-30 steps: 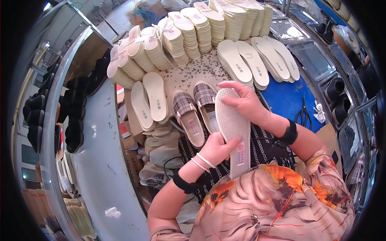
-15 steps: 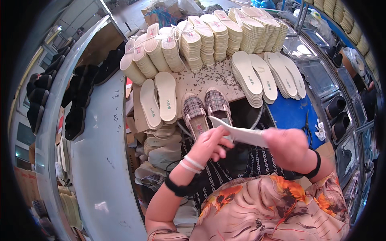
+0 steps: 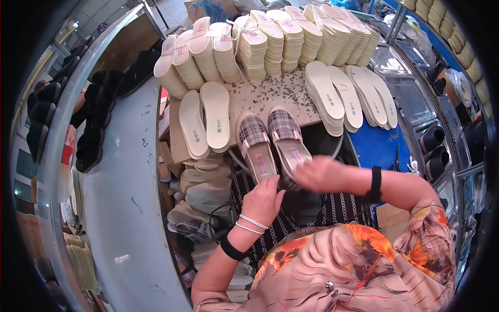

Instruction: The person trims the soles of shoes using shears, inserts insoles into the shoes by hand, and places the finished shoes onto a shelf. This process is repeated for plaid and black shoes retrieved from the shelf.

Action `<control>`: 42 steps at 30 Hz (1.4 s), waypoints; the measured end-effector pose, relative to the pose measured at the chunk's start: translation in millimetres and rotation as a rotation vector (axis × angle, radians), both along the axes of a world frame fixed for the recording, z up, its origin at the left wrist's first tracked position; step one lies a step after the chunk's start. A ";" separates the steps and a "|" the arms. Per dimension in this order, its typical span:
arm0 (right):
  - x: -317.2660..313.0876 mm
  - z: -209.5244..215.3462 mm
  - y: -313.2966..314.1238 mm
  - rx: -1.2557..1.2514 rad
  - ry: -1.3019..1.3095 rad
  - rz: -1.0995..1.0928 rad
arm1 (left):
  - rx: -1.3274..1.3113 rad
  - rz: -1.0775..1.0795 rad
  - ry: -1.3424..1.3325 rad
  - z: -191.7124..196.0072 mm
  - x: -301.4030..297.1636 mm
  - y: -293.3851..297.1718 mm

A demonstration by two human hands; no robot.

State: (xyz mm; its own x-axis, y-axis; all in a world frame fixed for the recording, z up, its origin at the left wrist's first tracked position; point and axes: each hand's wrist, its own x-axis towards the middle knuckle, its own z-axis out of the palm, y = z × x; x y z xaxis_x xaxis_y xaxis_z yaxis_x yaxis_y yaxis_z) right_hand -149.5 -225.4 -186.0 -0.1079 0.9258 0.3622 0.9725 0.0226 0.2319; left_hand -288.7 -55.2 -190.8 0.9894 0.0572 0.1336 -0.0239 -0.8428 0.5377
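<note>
Two plaid slippers with beige rims stand side by side at the front edge of the worktop, toes away from me. My left hand [image 3: 262, 200] is closed at the heel end of the left slipper [image 3: 254, 143], fingertips on its edge. My right hand [image 3: 321, 174], slightly blurred, is closed over the heel of the right slipper [image 3: 285, 132] and hides that part. Inside both slippers lie beige insoles with a pinkish label. Left of them rest two stacks of cream insoles [image 3: 215, 117], and more insole stacks [image 3: 325, 96] lie to the right.
Tied, tall stacks of cream insoles [image 3: 252, 44] line the back of the worktop [image 3: 254, 93], which is strewn with small dark scraps. Black shoes [image 3: 96, 127] sit on the grey table at left. Scissors [image 3: 396, 158] lie on a blue board [image 3: 377, 148] at right.
The pale insole held between my hands is out of them, and the right slipper now shows a labelled insole inside. Both hands have moved to the slippers' heels. The right slipper has tilted slightly.
</note>
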 end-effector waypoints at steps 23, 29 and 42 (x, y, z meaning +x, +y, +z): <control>52.0 60.7 25.3 -0.063 1.109 -0.314 | 0.137 0.141 0.116 -2.1 32.2 -21.7; 75.9 71.9 9.2 0.060 0.878 -0.322 | 0.081 0.358 -0.340 157.0 -108.8 10.1; -56.9 83.3 132.9 -0.430 0.669 -0.084 | 0.050 1.396 -0.142 170.5 -523.7 70.0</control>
State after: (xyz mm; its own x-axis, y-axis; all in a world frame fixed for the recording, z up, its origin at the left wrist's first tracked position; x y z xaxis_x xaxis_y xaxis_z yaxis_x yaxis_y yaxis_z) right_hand -206.5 -92.5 -102.7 0.0825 0.9944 -0.0654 0.9048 -0.1023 -0.4133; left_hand -812.4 14.7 -20.2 0.0993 0.9612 0.2572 0.7873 -0.2340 0.5705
